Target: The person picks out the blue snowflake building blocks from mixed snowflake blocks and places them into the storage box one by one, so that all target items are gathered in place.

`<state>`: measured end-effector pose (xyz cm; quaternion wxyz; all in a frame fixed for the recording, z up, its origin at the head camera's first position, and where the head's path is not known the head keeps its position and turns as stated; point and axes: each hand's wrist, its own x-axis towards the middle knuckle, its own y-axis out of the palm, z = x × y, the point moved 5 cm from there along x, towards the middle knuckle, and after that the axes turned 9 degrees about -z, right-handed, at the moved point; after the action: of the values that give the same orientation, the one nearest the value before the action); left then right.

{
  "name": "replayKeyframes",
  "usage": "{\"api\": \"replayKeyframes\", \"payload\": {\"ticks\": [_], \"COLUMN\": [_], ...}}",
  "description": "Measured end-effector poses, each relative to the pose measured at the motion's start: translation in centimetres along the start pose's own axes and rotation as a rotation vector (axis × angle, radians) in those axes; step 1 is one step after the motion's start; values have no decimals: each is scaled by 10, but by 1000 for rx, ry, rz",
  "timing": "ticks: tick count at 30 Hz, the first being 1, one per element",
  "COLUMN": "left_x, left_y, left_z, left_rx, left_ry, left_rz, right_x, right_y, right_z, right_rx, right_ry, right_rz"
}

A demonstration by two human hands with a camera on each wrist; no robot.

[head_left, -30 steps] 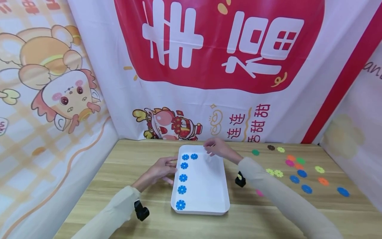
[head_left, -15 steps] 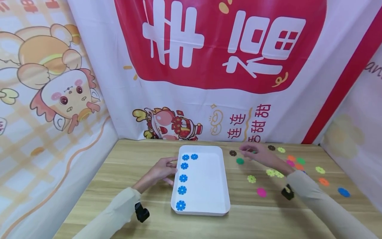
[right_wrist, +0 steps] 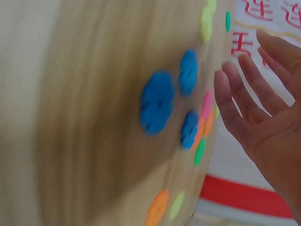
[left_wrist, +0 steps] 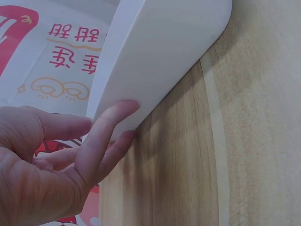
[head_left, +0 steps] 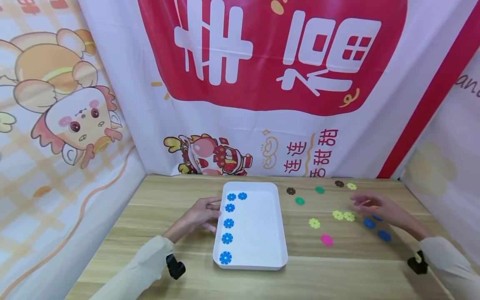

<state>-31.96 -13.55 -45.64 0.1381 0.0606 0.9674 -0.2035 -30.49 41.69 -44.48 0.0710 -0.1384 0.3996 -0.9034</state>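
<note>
One white rectangular tray [head_left: 258,233] — six blue flower-shaped discs [head_left: 228,223] inside.
Outside, showing — three blue [head_left: 369,223], three green [head_left: 299,201], three orange [right_wrist: 157,207], two brown [head_left: 291,191], two pink [head_left: 327,240], five yellow [head_left: 314,223].

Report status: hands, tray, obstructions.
Left hand touching white tray. Right hand empty, above loose discs. Six blue discs inside tray. No obstruction visible.

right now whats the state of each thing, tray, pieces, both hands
White tray: upright, partly filled
Six blue pieces: lying flat inside the tray
Yellow piece nearest the tray: flat on the table
Pink piece nearest the tray: flat on the table
Left hand: fingers touching the tray's outer wall
Right hand: above the table, nothing visibly held
</note>
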Motion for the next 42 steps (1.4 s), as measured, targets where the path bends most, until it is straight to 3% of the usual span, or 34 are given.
{"api": "replayKeyframes", "payload": {"ticks": [5, 9, 13, 17, 26, 28, 34, 42], "left_x": [0, 1, 0, 0, 0, 0, -1, 0], "left_y": [-1, -1, -1, -1, 0, 0, -1, 1], "left_z": [0, 0, 1, 2, 4, 4, 6, 4], "left_rx": [-3, -3, -9, -16, -37, -33, -23, -35], "left_ry": [3, 3, 5, 3, -3, -3, -5, -2], "left_rz": [3, 3, 11, 10, 3, 0, 0, 9], "right_x": [-17, -29, -38, -40, -40, -39, -33, -27], "right_y": [-5, 0, 4, 5, 5, 5, 8, 4], "right_z": [-19, -36, -45, -47, -55, -54, -40, -34], "right_rx": [-28, -40, -44, -38, -35, -24, -7, -50], "right_ry": [-38, 80, 78, 36, 148, 112, -128, -175], "right_rz": [21, 77, 59, 15, 29, 12, -29, 12]}}
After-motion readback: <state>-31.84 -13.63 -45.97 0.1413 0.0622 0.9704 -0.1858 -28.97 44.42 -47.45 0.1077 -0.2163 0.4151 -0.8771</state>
